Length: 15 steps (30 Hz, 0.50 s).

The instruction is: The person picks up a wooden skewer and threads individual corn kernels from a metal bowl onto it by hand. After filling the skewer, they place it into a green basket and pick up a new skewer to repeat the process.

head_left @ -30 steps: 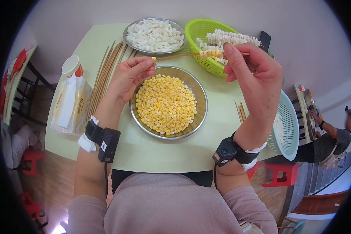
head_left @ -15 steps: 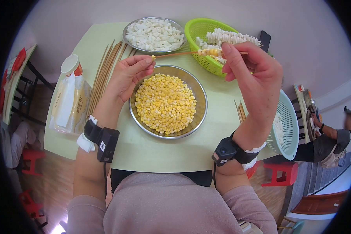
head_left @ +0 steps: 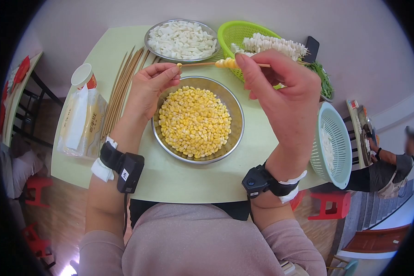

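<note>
My right hand [head_left: 287, 89] is closed on a thin wooden skewer [head_left: 200, 64], held nearly level above the table. Several yellow corn kernels [head_left: 226, 63] are threaded on the skewer just left of its thumb. At the skewer's left end, my left hand [head_left: 152, 87] pinches a single corn kernel [head_left: 179, 65] between thumb and fingertips. How far the tip goes into that kernel is too small to tell. Below both hands, a steel bowl [head_left: 238, 131] holds loose corn kernels [head_left: 195, 122].
White chopped pieces fill a steel plate [head_left: 148, 46] at the back. A green basket [head_left: 225, 34] holds white skewered food [head_left: 273, 45], near a phone [head_left: 311, 48]. Bare skewers [head_left: 122, 89] and a tissue pack [head_left: 82, 122] lie left. A pale blue basket [head_left: 340, 152] stands right; a person [head_left: 391, 168] is beyond.
My right hand has moved left, bringing the threaded kernels nearer my left hand. My left hand stays almost in place, still pinching the kernel. Greens behind my right hand now show.
</note>
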Tool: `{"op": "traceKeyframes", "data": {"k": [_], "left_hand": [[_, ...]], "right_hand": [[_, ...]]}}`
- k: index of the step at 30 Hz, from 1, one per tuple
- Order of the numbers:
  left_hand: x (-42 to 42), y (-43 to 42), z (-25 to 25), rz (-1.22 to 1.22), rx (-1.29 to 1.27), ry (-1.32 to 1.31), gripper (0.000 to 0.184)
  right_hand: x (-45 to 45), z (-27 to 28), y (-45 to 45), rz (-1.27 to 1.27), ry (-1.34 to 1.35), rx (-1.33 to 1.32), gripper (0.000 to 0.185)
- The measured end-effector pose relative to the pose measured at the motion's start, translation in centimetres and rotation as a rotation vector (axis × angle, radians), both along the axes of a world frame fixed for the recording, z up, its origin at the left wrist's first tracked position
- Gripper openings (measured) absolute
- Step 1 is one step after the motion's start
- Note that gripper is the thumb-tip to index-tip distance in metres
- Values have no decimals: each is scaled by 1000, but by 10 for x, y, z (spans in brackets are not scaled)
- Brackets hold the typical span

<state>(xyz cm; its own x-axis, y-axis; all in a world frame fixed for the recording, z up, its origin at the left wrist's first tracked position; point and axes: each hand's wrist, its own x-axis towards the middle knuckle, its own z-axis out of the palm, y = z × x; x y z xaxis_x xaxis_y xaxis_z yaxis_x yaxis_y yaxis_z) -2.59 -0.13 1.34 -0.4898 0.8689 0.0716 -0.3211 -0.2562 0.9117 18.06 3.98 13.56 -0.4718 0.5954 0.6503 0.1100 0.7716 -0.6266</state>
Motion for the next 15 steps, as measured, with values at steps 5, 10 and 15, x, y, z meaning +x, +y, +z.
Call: {"op": "traceKeyframes", "data": {"k": [5, 10, 15], "left_hand": [[0, 2, -1, 40, 23, -63, 18], [-6, 1, -1, 91, 104, -206, 20], [-18, 0, -3, 47, 186, -242, 20]], "right_hand": [[-2, -4, 1, 2, -53, 41, 12], [-3, -7, 4, 34, -70, 43, 12], [0, -6, 6, 60, -50, -23, 13]]}}
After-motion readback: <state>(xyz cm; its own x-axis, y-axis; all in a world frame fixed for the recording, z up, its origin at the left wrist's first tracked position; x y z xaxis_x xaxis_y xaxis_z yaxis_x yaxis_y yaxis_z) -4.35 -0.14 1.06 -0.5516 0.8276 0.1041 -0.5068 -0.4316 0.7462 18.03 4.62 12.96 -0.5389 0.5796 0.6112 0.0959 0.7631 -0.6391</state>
